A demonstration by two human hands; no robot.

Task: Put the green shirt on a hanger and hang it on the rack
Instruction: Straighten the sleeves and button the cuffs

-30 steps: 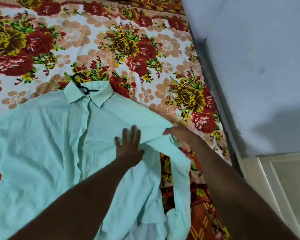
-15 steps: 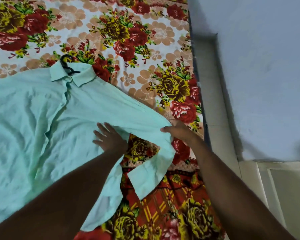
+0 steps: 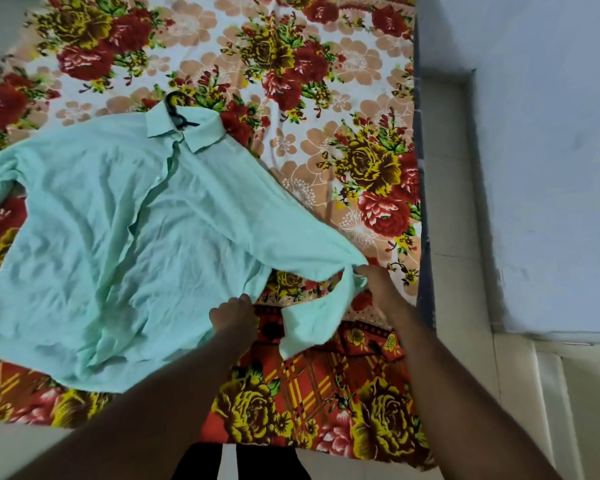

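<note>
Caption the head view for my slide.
On a floral sheet, the left hand grips the shirt, the right hand pinches its sleeve; the hanger sits in the collar.

A single wide-angle camera on the person's head looks forward and steeply down over a bed from its near edge, so both forearms run up from the bottom of the frame to the left hand and right hand near the middle. It sits close, with the outstretched hands reaching the shirt, which fills the left half with its collar on the far side. The wall beside the bed takes up the right side of the view.
</note>
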